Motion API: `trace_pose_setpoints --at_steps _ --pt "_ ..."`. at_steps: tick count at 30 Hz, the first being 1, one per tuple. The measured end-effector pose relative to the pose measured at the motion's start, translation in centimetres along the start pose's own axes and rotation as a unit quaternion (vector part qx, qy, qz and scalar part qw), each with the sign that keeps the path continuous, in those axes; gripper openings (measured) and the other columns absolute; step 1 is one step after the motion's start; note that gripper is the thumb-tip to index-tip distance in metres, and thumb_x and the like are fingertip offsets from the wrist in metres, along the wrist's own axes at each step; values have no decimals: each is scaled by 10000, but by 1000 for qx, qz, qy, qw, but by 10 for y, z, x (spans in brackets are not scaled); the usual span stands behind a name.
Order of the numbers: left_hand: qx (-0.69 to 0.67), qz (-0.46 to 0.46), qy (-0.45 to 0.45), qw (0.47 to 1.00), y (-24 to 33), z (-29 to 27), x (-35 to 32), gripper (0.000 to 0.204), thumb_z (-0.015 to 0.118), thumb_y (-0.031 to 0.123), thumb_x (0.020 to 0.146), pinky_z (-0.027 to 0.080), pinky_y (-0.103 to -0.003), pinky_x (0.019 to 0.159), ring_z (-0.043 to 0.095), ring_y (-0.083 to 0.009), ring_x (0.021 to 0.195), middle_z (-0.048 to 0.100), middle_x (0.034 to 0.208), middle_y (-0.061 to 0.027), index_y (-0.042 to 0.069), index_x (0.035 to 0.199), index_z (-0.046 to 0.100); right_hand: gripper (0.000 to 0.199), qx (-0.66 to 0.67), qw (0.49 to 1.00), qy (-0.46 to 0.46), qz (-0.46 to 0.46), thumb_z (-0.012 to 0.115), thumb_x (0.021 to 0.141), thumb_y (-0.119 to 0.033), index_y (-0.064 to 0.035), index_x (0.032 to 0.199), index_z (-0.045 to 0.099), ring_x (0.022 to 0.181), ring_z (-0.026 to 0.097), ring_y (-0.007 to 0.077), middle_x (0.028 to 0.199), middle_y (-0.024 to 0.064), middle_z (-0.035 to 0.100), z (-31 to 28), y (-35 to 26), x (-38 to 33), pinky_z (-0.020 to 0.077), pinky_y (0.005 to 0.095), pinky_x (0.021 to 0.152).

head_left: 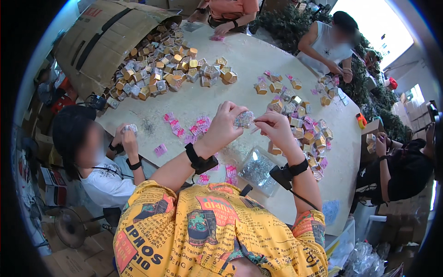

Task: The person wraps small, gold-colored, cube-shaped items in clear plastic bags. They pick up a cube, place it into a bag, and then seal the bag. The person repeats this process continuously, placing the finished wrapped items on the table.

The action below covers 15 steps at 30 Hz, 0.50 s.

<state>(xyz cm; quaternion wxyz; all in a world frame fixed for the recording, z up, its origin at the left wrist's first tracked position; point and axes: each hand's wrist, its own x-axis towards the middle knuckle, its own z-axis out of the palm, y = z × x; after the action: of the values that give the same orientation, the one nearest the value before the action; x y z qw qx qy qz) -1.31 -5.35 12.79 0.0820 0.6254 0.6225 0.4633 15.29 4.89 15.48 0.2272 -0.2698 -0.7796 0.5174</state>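
Above the near edge of the pale worktop (240, 60), the left hand (223, 124) holds a small silvery patterned box (243, 119) up in the air, thumb and fingertips closed round its left side. The right hand (276, 127) meets it from the other side, its fingers pressed together in a pinch on something thin at the box's right edge; what it is I cannot tell. The step in hand looks like closing or fitting a part onto this one box, and the next move would call for a steady hold from the left hand while the right works the small piece home. The box shows no clear long axis; its broad patterned face turns up toward the camera, tilted slightly to the right. Below the hands, by the near edge, lies a clear bag of silvery bits (257, 168), with pink slips (184, 127) scattered left of it. Gold and silver boxes (302, 122) are heaped toward the right edge, and more spill from a cardboard carton (99, 39) at the far left corner
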Motion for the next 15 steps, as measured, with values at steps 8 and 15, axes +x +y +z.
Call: trace_pose_setpoints --at_steps 8,15 --pt "-26 1 -25 999 -1 14 -5 444 626 24 610 422 -387 859 498 -318 970 492 967 -139 70 1049 585 85 228 972 15 50 673 777 -35 43 791 642 565 593 101 680 64 637 1 34 -10 475 217 519" --pt "-4 -15 -65 998 -2 19 -17 443 617 28 601 421 -372 838 511 -304 932 501 946 -135 55 1042 588 106 197 977 19 80 669 782 -65 36 782 639 558 584 102 671 69 635 16 50 -17 462 217 500"
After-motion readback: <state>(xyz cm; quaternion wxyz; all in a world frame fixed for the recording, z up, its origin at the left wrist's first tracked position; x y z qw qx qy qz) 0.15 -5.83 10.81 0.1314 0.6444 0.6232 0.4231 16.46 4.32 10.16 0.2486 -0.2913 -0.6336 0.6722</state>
